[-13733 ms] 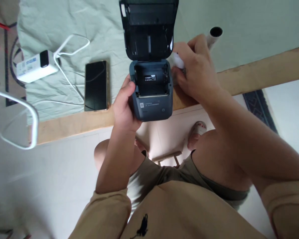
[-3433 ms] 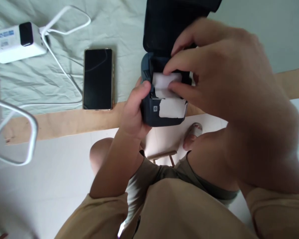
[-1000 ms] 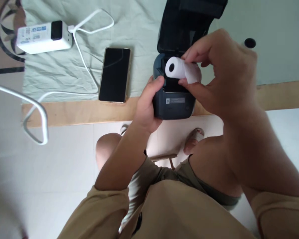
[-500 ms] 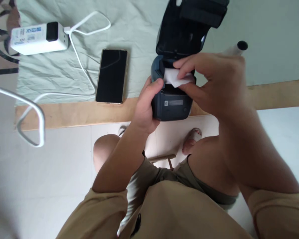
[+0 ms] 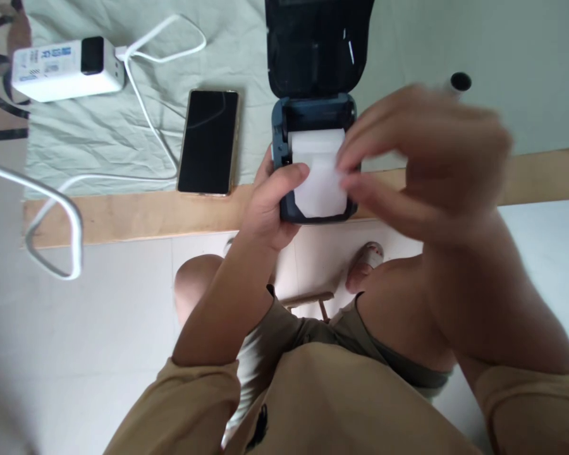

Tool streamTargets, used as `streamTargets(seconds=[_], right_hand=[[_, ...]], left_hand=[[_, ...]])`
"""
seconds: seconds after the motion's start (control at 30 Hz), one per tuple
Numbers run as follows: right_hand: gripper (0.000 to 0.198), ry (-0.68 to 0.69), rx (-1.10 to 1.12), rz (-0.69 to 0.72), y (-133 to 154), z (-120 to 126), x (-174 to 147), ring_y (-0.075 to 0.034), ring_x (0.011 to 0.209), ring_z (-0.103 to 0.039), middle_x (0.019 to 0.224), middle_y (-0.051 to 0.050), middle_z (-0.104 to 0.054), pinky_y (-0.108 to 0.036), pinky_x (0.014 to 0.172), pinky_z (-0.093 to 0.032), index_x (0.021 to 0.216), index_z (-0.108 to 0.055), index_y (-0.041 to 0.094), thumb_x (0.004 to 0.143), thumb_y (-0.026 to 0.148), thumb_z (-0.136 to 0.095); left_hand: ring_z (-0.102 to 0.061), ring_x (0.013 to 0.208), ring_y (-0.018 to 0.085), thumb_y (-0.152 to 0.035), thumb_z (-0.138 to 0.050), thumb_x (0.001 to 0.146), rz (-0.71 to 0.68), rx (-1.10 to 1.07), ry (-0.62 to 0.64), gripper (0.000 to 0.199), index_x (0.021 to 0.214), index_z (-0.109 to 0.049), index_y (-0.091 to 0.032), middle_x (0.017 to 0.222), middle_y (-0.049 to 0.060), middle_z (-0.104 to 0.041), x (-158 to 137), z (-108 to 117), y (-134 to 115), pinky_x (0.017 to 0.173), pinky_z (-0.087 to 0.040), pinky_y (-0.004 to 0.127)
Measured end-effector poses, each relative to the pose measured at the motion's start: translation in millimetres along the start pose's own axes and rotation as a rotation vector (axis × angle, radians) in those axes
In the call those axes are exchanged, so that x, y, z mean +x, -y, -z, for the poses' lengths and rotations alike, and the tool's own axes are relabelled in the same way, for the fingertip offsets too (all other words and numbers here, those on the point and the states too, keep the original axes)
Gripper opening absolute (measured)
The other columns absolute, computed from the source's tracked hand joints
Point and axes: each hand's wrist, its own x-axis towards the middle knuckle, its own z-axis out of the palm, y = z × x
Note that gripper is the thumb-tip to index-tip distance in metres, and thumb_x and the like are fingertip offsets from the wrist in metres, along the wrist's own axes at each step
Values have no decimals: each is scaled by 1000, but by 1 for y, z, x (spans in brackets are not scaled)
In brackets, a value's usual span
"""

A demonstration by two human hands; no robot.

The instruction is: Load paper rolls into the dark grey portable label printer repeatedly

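My left hand (image 5: 270, 208) grips a small dark thermal printer (image 5: 277, 123) over the table's front edge, with the thumb lying on the paper inside. The printer's black lid (image 5: 317, 57) is swung up and back. White paper (image 5: 320, 183) comes off a roll in the compartment and lies over the printer's front, its loose end toward me. At the paper's right edge is my right hand (image 5: 422, 158), blurred by motion. Its thumb and fingers are a little apart, and nothing shows held between them.
A black phone (image 5: 208, 142) lies on the green tablecloth (image 5: 260, 50) to the left. Farther left sits a white power bank (image 5: 66, 69) with a white cable (image 5: 142, 101) looping off the table edge. A dark-ended tube (image 5: 459, 82) is partly behind my right hand.
The printer has turned and shifted left, its lid now straight back. The paper, bunched in the compartment before, now extends over the front. My right hand has drawn off to the right.
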Motion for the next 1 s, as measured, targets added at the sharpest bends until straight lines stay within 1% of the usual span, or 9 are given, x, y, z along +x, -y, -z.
streamTargets(seconds=[0.07, 0.13, 0.2, 0.27, 0.33, 0.43, 0.63, 0.77, 1.0], right_hand=[[22, -232, -7, -135, -6, 1, 2, -18, 108, -62, 109, 4, -66, -32, 75, -52, 102, -65, 32, 84, 21, -61], [37, -337, 10, -284, -12, 2, 4, -19, 128, -52, 133, 8, -56, -25, 63, -49, 119, -58, 40, 87, 22, -57], [42, -304, 85, -365, -15, 1, 5, -19, 128, -51, 146, 9, -46, -21, 52, -44, 129, -52, 42, 90, 31, -56], [41, -268, 128, -379, -14, -1, 5, -16, 112, -59, 141, 5, -51, -21, 45, -38, 129, -55, 36, 88, 37, -59], [32, -243, 104, -362, -12, -5, 5, -13, 95, -60, 121, -1, -62, -21, 45, -36, 115, -66, 26, 84, 35, -66], [20, -132, 45, -387, -12, -10, 4, -7, 77, -56, 103, -4, -61, -19, 49, -42, 93, -72, 20, 76, 31, -73], [54, -76, 332, -509, -19, -13, -1, -14, 113, -56, 122, -2, -57, -17, 57, -46, 125, -52, 25, 74, 27, -69], [66, 100, 577, -619, -21, -14, -7, -18, 100, -64, 110, -4, -63, -25, 67, -54, 130, -44, 26, 76, 54, -67], [59, 93, 655, -547, -32, -24, -13, -16, 91, -65, 105, 0, -63, -27, 71, -54, 121, -45, 29, 73, 49, -73]], left_hand=[[-63, 118, 25, -17, -63, 72, -2, 20, 64, 28, 99, -59, -23, 79, 0, -68, 1, 3, 1, 102, -50, 40], [-65, 114, 25, -13, -63, 69, 1, 61, 92, 36, 103, -58, -24, 79, 0, -67, 1, 4, 1, 98, -52, 40], [-65, 113, 24, -10, -62, 66, -27, 76, 68, 45, 107, -57, -27, 81, -1, -67, 0, 2, 1, 95, -53, 38], [-65, 114, 24, -9, -61, 63, -71, 75, 30, 55, 113, -56, -31, 89, -1, -68, -1, -2, 1, 94, -52, 35], [-64, 116, 23, -10, -62, 62, -85, 79, 8, 62, 119, -54, -33, 97, -1, -68, -3, -5, 1, 94, -52, 33], [-63, 117, 22, -10, -61, 63, -72, 85, -11, 66, 124, -51, -32, 91, -1, -67, -3, -7, 1, 96, -51, 31], [-53, 132, 26, -19, -52, 74, -49, 61, 61, 62, 134, -47, -31, 100, 2, -71, 0, -3, -3, 104, -47, 42], [-39, 143, 31, -30, -56, 78, 66, 34, 48, 55, 132, -52, -34, 107, 2, -74, -1, -2, -5, 111, -41, 46], [-49, 136, 31, -33, -64, 73, 125, 125, 68, 63, 134, -51, -38, 109, 1, -74, -4, -4, -8, 101, -50, 45]])
